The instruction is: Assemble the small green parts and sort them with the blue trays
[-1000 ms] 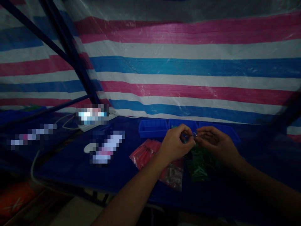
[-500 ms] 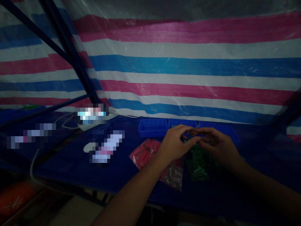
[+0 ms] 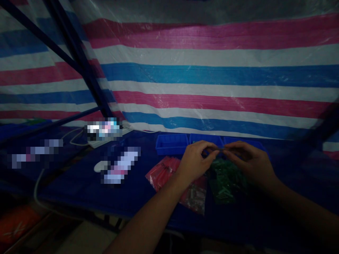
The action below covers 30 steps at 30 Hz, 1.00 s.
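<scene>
My left hand (image 3: 196,159) and my right hand (image 3: 256,163) are raised close together above the table, in front of the blue bins. Between their fingertips is a small thin item (image 3: 221,149), too dark and small to name. Thumb and fingers of each hand pinch one end of it. Below and left of my left hand lie red plastic bags (image 3: 164,171), partly hidden by my forearm. A clear bag with small pieces (image 3: 196,197) lies at their lower right. Green plastic bags with small pale pieces inside (image 3: 224,188) lie beneath the hands.
Blue bins (image 3: 172,144) stand in a row at the back of the dark blue table (image 3: 87,192). To the left are a white round object (image 3: 101,166), a white power strip (image 3: 96,141) and cables. A striped sheet (image 3: 212,77) hangs behind, beside a metal frame (image 3: 87,76).
My fingertips have drawn slightly apart, and the thin item now shows as a straight line between them. My right hand has shifted a little to the right. The bags have not moved.
</scene>
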{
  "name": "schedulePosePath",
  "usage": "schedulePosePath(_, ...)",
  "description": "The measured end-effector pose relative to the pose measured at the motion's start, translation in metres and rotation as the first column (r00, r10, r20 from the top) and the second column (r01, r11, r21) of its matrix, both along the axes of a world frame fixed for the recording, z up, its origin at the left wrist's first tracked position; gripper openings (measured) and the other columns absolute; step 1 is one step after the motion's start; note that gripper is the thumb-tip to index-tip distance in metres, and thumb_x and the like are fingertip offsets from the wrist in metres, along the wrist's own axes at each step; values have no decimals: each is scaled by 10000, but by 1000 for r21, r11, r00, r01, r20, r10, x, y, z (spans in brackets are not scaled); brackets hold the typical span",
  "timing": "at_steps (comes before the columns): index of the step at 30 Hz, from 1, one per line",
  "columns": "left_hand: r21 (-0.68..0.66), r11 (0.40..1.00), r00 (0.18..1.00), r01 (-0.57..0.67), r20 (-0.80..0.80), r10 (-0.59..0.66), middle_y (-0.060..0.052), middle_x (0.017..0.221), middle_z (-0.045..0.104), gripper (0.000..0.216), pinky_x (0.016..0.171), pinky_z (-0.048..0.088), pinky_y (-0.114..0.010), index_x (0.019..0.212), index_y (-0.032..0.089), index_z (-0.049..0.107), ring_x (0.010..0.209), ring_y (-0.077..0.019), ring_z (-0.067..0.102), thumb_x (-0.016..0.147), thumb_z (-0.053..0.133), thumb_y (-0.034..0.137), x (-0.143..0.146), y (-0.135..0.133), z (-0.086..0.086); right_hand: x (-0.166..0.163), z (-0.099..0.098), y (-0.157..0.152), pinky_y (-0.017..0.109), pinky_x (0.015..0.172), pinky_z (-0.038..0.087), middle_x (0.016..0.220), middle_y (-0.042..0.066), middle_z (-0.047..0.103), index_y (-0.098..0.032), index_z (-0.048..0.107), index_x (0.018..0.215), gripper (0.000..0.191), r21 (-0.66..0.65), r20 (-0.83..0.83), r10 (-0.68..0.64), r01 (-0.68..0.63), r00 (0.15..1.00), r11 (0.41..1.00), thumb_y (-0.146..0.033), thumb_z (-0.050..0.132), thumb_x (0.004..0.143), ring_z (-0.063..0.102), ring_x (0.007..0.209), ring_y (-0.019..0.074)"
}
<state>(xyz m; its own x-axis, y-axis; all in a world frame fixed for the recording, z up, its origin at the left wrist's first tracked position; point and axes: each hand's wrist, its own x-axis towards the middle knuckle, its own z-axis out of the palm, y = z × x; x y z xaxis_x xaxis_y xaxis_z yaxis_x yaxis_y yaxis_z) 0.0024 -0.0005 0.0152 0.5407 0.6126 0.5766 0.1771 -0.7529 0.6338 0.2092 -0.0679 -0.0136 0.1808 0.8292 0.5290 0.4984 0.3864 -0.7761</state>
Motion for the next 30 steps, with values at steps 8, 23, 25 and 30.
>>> schedulePosePath(8,119,986,993,-114,-21,117,-51,1000,758,140,912,555,-357,1036,188,725,932,-185,710,999,607,252,-4,6,-5,55,6,22,467,915,522,979,114,696,-222,715,1046,185,253,588,-347,241,731,937,-267,574,935,672,977,321)
schedulePosePath(23,217,973,900,74,-436,29,-97,1147,766,283,981,547,-386,1189,185,754,1069,-243,714,932,696,286,-8,16,-29,49,5,22,463,829,518,927,101,737,-231,695,970,271,177,688,-275,213,671,961,-459,551,1000,690,876,312)
schedulePosePath(25,216,975,902,54,-430,45,-86,1102,779,235,955,557,-381,1141,194,772,1034,-238,726,932,672,229,-8,17,-27,44,6,18,459,846,525,965,100,739,-236,689,1107,267,204,650,-281,195,706,959,-441,557,999,696,897,310)
schedulePosePath(30,226,974,909,6,-408,89,-62,998,791,176,884,566,-364,1027,207,788,942,-232,742,940,635,219,-8,14,-20,35,6,12,443,895,534,1023,95,737,-232,626,1301,358,252,572,-292,175,766,952,-412,586,994,712,940,299)
